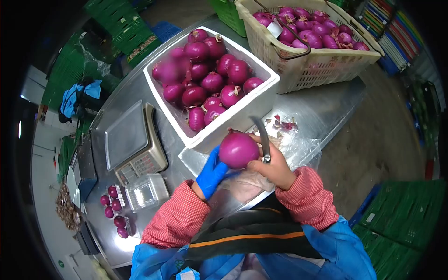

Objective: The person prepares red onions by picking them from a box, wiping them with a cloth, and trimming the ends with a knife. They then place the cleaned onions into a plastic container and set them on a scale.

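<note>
A large red onion [239, 149] is held up in front of me over the metal table. My left hand [211, 172], in a blue glove, is closed around its left side. My right hand [276, 169] is bare and grips a small curved knife [262, 135], blade pointing up and away. The thumb and fingers of that hand also touch the onion's right side. Just beyond stands a white foam box [210, 143] full of red onions [212, 82]. Scraps of onion skin [285, 124] lie on clear plastic [305, 148] to the right.
A weighing scale [133, 140] stands left, with clear plastic trays [145, 192] nearer me. Small packed onions [112, 201] sit at the table's left edge. A cream basket of onions [317, 72] stands back right. Green crates [406, 219] are on the floor; a person in blue [79, 99] is far left.
</note>
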`<state>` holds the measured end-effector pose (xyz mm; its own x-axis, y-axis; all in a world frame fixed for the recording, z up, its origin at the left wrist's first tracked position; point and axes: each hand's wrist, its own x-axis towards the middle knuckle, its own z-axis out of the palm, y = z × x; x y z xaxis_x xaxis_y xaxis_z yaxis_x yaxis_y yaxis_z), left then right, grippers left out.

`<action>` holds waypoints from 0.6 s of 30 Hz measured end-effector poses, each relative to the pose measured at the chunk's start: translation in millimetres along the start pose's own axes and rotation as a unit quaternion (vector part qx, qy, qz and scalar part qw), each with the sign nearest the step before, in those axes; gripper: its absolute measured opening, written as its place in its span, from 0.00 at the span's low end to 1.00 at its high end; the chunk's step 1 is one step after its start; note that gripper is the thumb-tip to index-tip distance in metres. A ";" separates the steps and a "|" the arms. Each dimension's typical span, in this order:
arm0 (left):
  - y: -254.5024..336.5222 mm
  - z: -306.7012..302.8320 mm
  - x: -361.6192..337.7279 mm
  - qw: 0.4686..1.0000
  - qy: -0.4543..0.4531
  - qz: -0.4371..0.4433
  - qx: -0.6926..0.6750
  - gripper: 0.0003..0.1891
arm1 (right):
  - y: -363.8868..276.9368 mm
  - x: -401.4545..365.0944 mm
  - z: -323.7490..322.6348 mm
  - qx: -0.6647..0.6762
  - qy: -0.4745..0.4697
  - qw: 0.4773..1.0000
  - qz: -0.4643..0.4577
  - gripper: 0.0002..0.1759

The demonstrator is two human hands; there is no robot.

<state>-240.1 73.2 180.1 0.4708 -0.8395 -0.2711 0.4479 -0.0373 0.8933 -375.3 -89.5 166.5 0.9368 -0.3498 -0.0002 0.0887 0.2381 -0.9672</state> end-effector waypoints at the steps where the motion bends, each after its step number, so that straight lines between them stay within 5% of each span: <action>1: 0.8 0.0 -3.3 0.991 -0.011 -0.065 -0.115 0.50 | 2.1 -2.2 5.3 -0.113 0.018 0.992 -0.053 0.33; 2: 1.4 0.6 -7.9 0.965 -0.021 -0.128 -0.229 0.48 | 3.7 -4.4 10.1 -0.224 0.036 0.968 -0.104 0.33; 6: -14.3 -16.9 -10.0 0.999 0.010 -0.002 -0.048 0.40 | -15.8 -7.1 1.8 -0.392 0.046 0.904 -0.168 0.24; 10: -2.1 -7.0 -19.6 0.983 0.001 0.114 0.145 0.44 | -35.4 -9.0 9.3 -0.574 0.044 0.788 -0.220 0.20; 13: -0.7 -2.3 -23.7 0.980 -0.021 0.095 0.172 0.46 | -32.9 -0.8 16.3 -0.583 0.069 0.761 -0.275 0.19; 18: 3.0 -5.1 -29.1 0.975 -0.035 0.109 0.190 0.47 | -6.0 -6.3 -14.5 -0.601 0.089 0.762 -0.222 0.18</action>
<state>-248.5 100.3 188.8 0.4651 -0.8840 -0.0472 0.0222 -0.0417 0.9989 -386.6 -101.8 168.6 0.8345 -0.2973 0.4638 -0.0914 -0.9049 -0.4156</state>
